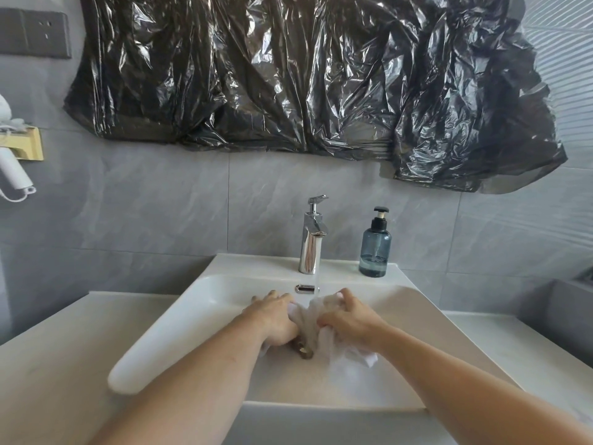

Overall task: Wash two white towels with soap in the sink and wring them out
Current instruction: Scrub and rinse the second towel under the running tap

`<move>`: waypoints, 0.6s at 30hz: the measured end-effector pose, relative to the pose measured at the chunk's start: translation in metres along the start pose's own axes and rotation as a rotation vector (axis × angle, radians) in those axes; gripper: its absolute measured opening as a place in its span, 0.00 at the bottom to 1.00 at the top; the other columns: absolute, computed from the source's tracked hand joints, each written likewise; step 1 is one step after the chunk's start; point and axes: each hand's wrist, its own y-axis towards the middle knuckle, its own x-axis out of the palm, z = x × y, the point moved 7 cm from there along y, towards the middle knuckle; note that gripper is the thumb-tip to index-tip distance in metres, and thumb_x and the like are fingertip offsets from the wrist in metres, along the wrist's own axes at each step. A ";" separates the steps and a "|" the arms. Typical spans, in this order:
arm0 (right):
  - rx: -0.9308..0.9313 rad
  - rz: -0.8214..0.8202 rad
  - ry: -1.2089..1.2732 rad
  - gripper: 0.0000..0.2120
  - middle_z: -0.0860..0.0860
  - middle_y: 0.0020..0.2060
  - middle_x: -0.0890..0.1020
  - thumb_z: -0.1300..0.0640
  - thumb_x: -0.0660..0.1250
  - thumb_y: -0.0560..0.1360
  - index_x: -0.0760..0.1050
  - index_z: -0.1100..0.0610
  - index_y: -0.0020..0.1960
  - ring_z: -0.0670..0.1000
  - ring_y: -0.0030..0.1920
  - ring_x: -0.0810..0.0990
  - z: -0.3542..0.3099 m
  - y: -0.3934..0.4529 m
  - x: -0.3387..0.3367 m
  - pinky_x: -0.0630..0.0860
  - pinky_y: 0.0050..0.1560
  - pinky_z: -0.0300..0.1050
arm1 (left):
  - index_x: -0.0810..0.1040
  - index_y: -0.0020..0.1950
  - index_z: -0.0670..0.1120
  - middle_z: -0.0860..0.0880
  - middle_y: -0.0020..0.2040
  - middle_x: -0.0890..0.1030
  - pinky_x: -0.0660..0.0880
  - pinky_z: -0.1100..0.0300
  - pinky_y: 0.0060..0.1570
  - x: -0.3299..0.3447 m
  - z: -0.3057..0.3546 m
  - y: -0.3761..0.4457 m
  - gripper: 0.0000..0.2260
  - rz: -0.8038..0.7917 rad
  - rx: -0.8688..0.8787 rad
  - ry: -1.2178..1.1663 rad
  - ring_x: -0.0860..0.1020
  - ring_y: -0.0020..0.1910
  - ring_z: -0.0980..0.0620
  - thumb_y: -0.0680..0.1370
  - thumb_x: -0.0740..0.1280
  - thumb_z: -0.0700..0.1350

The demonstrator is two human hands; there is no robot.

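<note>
A wet white towel (309, 326) is bunched between both my hands in the middle of the white sink (192, 313). My left hand (276, 316) grips its left part and my right hand (349, 319) grips its right part, fingers curled into the cloth. A loose end of the towel (359, 356) hangs below my right wrist. Water runs from the chrome faucet (311, 239) onto the cloth between my hands. A blue pump soap bottle (374, 248) stands on the sink's back ledge, right of the faucet. I see only this one bundle of towel.
The brass drain (303, 350) shows just below my hands. A beige counter (57, 364) surrounds the sink. Black plastic sheeting (305, 75) covers the wall above. A white hair dryer (12, 168) hangs on the left wall.
</note>
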 end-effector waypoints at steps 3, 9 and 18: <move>0.000 -0.016 0.028 0.25 0.55 0.56 0.79 0.47 0.74 0.72 0.69 0.54 0.64 0.54 0.51 0.79 -0.003 -0.001 0.003 0.76 0.46 0.47 | 0.71 0.73 0.55 0.48 0.69 0.71 0.71 0.46 0.69 0.000 0.000 0.003 0.25 0.017 0.007 -0.026 0.69 0.70 0.38 0.75 0.61 0.52; 0.013 -0.064 -0.058 0.43 0.54 0.69 0.75 0.44 0.74 0.70 0.61 0.55 0.80 0.55 0.62 0.76 -0.001 -0.003 0.009 0.72 0.54 0.44 | 0.71 0.71 0.55 0.48 0.69 0.71 0.70 0.45 0.69 0.007 0.004 0.006 0.29 -0.031 -0.014 0.019 0.67 0.70 0.39 0.70 0.60 0.54; -0.064 -0.023 -0.150 0.24 0.50 0.51 0.78 0.50 0.70 0.76 0.69 0.55 0.69 0.52 0.48 0.77 -0.005 0.000 0.017 0.74 0.49 0.45 | 0.68 0.78 0.57 0.47 0.72 0.69 0.70 0.49 0.68 0.002 0.011 0.001 0.28 -0.025 0.005 -0.018 0.65 0.73 0.40 0.76 0.63 0.50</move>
